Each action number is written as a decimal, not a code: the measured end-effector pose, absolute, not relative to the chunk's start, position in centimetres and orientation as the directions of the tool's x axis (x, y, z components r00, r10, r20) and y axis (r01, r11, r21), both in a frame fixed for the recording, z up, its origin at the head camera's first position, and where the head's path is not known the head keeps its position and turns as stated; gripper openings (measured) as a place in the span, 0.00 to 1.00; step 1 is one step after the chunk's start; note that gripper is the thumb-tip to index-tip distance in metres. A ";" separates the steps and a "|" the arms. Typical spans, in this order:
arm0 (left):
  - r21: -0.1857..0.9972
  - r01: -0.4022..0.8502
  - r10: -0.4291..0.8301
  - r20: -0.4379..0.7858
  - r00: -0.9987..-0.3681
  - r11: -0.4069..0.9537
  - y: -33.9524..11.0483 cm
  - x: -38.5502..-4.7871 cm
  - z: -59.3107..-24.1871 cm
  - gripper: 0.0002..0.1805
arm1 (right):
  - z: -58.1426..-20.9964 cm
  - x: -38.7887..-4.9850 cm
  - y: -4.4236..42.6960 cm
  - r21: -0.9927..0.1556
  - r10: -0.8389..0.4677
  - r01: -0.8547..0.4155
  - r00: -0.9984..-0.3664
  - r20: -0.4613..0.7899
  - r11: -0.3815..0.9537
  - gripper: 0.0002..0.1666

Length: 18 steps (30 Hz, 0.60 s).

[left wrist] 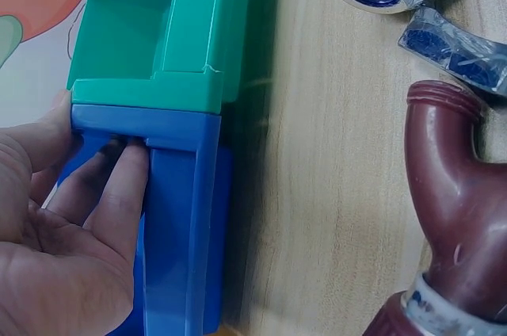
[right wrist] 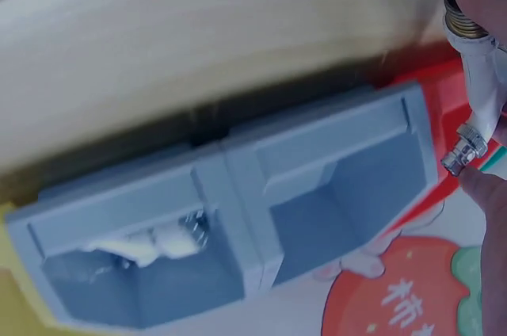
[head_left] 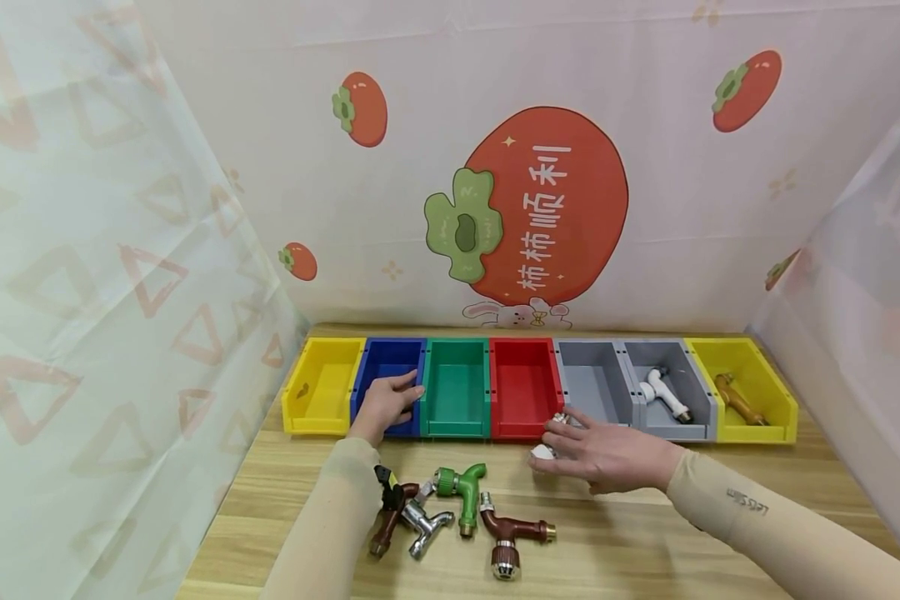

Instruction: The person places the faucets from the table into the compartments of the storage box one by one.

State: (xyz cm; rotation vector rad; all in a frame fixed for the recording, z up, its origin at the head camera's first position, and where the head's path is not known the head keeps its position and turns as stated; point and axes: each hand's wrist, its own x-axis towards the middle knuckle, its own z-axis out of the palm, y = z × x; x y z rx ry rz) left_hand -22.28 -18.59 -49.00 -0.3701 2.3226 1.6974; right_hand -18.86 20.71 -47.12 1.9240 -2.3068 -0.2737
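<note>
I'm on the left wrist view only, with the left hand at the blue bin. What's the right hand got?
Observer: The right hand is holding a white faucet.
Operator: Copy. What's in the bin at the far right of the row?
Observer: An orange-brown faucet lies in that yellow bin.
Operator: And the bin just left of it?
Observer: That gray bin has another white faucet lying in it.

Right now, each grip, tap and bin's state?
Left grip: touching blue bin
Right grip: holding white tap
Second white tap: in right grey bin
Brown tap: in right yellow bin
Green tap: on table
Silver tap: on table
Maroon taps: on table
Blue bin: partly hidden
Green bin: empty
Red bin: empty
Left grey bin: empty
Left yellow bin: no tap
</note>
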 end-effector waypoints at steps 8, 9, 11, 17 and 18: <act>0.894 -0.338 -0.057 -0.336 -0.940 0.295 -18.6 -22.2 -48.9 0.29 | -45.2 -20.5 23.3 0.285 -0.976 -0.933 -0.213 0.050 0.218 0.61; 0.894 -0.337 -0.057 -0.335 -0.940 0.295 -18.6 -22.2 -48.9 0.29 | -45.0 -20.8 23.6 0.288 -0.975 -0.932 -0.214 0.059 0.222 0.60; 0.895 -0.335 -0.059 -0.333 -0.941 0.295 -18.6 -22.2 -48.9 0.29 | -44.5 -21.2 24.2 0.301 -0.972 -0.925 -0.226 0.063 0.234 0.59; 0.896 -0.334 -0.059 -0.331 -0.942 0.292 -18.5 -22.0 -48.8 0.29 | -43.7 -22.1 25.8 0.339 -0.954 -0.896 -0.298 0.017 0.286 0.61; 0.896 -0.333 -0.057 -0.331 -0.942 0.293 -18.5 -22.0 -48.8 0.29 | -43.7 -22.2 26.0 0.340 -0.951 -0.894 -0.309 0.010 0.293 0.62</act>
